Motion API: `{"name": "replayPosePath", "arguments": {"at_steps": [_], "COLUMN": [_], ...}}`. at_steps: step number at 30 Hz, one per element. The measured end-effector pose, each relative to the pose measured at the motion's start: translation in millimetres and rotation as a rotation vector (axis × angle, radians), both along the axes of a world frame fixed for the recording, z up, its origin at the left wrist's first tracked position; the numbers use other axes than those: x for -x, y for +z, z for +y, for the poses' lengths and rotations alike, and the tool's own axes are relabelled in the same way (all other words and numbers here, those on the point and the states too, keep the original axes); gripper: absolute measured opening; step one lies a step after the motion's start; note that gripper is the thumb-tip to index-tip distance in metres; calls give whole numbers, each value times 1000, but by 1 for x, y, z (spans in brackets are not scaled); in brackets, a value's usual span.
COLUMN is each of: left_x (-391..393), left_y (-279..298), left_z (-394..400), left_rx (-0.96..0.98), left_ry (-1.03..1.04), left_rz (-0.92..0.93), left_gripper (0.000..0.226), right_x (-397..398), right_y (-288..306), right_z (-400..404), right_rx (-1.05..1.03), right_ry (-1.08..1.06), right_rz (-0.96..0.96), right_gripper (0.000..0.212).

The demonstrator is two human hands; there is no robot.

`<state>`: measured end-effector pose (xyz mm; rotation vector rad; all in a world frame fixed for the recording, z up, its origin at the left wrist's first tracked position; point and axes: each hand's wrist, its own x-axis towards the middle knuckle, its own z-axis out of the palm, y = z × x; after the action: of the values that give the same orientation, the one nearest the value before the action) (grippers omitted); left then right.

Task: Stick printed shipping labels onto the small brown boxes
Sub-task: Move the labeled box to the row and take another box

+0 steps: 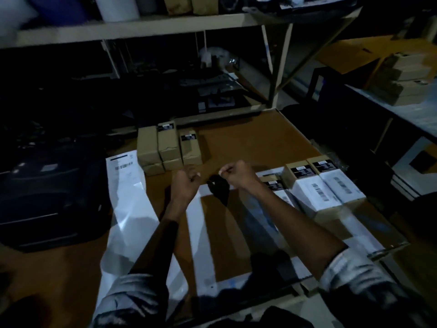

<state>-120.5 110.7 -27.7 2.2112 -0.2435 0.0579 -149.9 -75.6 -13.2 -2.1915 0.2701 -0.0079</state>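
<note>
Both fists are raised over the brown table. My left hand and my right hand each pinch the top edge of a thin label sheet with a white border, which hangs down towards me. A cluster of small brown boxes with dark stickers on top stands just beyond my left hand. At the right, a row of brown boxes carries white barcode labels. A long white strip of printed labels lies at the left, one barcode showing near its far end.
A black label printer sits at the left edge of the table. Dark shelving rises behind the table, holding clutter. A second surface at the far right holds stacked brown boxes. The light is dim.
</note>
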Motion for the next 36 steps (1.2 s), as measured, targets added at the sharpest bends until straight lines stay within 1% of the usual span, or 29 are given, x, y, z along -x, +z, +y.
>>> {"name": "replayPosePath", "arguments": {"at_steps": [1, 3, 4, 7, 8, 11, 13, 15, 19, 22, 25, 29, 31, 34, 36], "left_x": [-11, -29, -39, -71, -80, -107, -123, -135, -149, -154, -152, -150, -143, -117, -94], "left_y": [-2, 1, 4, 9, 9, 0, -8, -15, -26, -28, -27, -23, -22, -19, -16], "left_z": [2, 2, 1, -7, -9, -15, -17, -17, -15, -14, -11, -3, 2, 6, 8], "left_rx": [-28, -143, -238, -578, -673, -833, -939, -995, -1030, -1044, -1023, -927, -859, -704, -577], "left_ry": [-5, -7, 12, 28, 25, 40, 35, 16, 16, 1, -34, -107, -119, -106, -114], "left_rz": [23, 23, -15, -200, -233, -254, -250, -229, -240, -240, -253, -265, -303, -365, -322], "left_gripper": [11, 47, 57, 68, 71, 81, 89, 92, 95, 93, 87, 86, 89, 92, 95], "right_x": [-16, -44, -60, -111, -127, -172, -199, -223, -250, -267, -271, -259, -247, -215, -185], "right_y": [-1, -2, -5, -7, -8, -13, -18, -24, -29, -44, -52, -49, -46, -38, -33], "right_z": [4, 7, 8, 11, 13, 23, 30, 36, 42, 40, 40, 34, 29, 24, 22], "right_rx": [-46, -142, -179, -252, -295, -319, -386, -398, -365, -311, -310, -400, -445, -507, -512], "right_ry": [-19, -62, -71, -92, -110, -130, -144, -135, -55, -26, -57, -129, -179, -234, -257], "right_rz": [29, 88, 113, 126, 130, 131, 118, 92, 119, 133, 108, 78, 60, 50, 23], "right_gripper": [20, 25, 27, 28, 29, 29, 32, 31, 47, 42, 39, 33, 32, 32, 21]}}
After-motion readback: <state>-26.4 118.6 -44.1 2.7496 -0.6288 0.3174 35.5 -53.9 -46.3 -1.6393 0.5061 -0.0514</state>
